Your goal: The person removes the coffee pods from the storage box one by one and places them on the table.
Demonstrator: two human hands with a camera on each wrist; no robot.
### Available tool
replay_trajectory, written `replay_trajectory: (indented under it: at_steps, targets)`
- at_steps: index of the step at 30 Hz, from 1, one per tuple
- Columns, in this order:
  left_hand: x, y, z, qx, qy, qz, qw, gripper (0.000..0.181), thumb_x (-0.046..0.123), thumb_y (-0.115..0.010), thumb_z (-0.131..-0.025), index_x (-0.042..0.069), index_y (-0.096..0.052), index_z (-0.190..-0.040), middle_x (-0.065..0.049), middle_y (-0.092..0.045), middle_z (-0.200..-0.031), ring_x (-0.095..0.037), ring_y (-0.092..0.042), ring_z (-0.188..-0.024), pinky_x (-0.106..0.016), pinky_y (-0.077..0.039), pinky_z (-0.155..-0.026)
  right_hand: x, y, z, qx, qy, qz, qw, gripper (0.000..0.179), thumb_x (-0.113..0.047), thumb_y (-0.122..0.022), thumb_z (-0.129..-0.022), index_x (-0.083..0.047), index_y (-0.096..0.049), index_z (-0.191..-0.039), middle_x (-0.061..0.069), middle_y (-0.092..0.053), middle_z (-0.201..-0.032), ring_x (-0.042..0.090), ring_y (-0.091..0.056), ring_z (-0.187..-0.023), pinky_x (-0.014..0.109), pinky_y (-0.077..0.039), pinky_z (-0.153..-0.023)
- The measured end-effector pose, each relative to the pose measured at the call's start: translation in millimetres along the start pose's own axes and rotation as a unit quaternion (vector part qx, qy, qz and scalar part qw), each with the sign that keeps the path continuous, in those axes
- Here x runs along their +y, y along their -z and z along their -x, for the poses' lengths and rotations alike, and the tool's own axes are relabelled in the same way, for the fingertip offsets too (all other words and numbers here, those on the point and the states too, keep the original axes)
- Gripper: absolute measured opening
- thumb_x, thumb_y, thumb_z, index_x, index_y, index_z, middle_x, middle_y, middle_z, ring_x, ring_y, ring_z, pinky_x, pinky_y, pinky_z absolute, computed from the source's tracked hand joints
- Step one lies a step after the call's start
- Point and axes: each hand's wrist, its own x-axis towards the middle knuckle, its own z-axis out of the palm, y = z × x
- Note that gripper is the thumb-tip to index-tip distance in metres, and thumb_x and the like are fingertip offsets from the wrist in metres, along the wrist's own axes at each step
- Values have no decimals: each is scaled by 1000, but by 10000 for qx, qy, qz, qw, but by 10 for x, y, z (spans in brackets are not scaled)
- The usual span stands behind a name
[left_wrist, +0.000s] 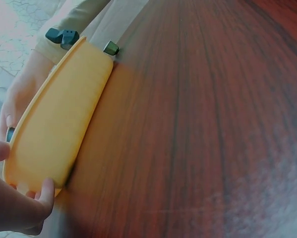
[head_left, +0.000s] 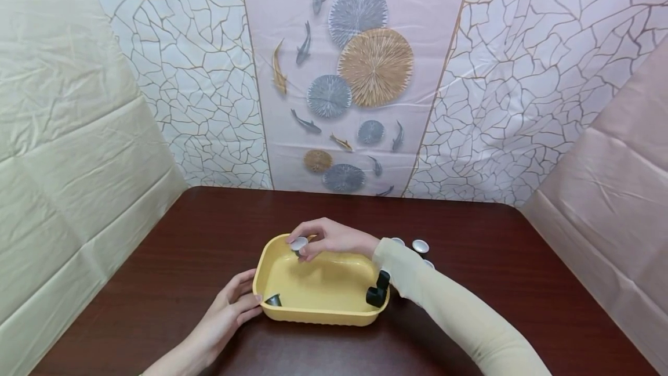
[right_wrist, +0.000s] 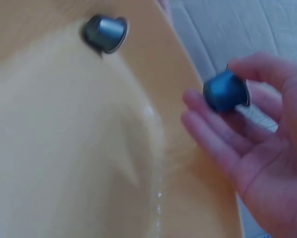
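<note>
My right hand (head_left: 334, 238) pinches a coffee capsule (head_left: 299, 243) between thumb and fingers, over the far left part of a yellow tray (head_left: 323, 318). In the right wrist view the held capsule (right_wrist: 226, 91) has a blue, shiny body. A dark coffee capsule (right_wrist: 106, 33) lies on its side inside the tray, in the near left corner in the head view. My left hand (head_left: 227, 312) grips the tray's left end, the thumb at the rim and the fingers against the outer wall (left_wrist: 54, 124).
Several coffee capsules with pale lids, one of them a capsule (head_left: 420, 246) in plain sight, stand on the dark wooden table (head_left: 209, 231) right of the tray, partly behind the right sleeve (head_left: 443, 300). A black wrist camera (head_left: 378, 292) overlaps the tray's right end. Patterned cloth walls surround the table.
</note>
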Motion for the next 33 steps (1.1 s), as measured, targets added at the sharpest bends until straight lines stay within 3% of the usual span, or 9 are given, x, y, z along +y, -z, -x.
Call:
replay_trajectory:
  at_steps: [3,7,14,22,27,33]
  targets:
    - [-3,5,-4,-6,-10,-10,10000,61,6,-58,-92,7,-34,-148,-21,-41,-147,-22,-55,-119,-29,-52,-92,-50,11,57,277,-131,302,9991,45,-8,-67,-90,2,-55,-132,19,-67,-114,13,-70,-95,28,-57,-86]
    - [-6,14,-8,-38,-33,-17,10000,61,7,-58,-92,7,-33,-148,-21,-40,-148,-21,-55,-119,-28,-52,-92,-124,10,166,611,-386,505,9961,50,-9,-72,-85,-2,-57,-132,7,-69,-111,9,-67,-94,24,-55,-84]
    - [-16,16,-12,-36,-2,-30,10000,61,7,-58,-93,7,-33,-149,-21,-40,-147,-20,-55,-118,-28,-52,-92,-215,-5,385,1002,-767,276,9916,38,-7,-74,-85,-6,-64,-122,9,-69,-113,15,-71,-94,27,-57,-77]
    - [-21,15,-8,-24,66,-29,10000,61,8,-58,-94,7,-33,-149,-21,-40,-147,-21,-54,-120,-28,-53,-92,-280,6,633,1429,-612,657,9857,36,-9,-78,-82,-8,-67,-116,9,-72,-108,13,-70,-91,25,-56,-79]
    - [-22,14,-6,-48,40,-7,10000,62,7,-58,-93,7,-32,-149,-21,-39,-148,-20,-55,-119,-27,-53,-91,-297,42,796,1709,-533,1093,9777,35,-12,-78,-82,-6,-68,-115,9,-74,-104,12,-67,-92,30,-55,-86]
    - [-11,11,-4,-48,30,-16,10000,62,7,-58,-93,7,-32,-149,-21,-39,-148,-19,-55,-119,-28,-53,-91,-266,60,963,2092,-440,1037,9714,38,-13,-78,-82,-3,-67,-116,14,-74,-105,13,-67,-91,36,-55,-89]
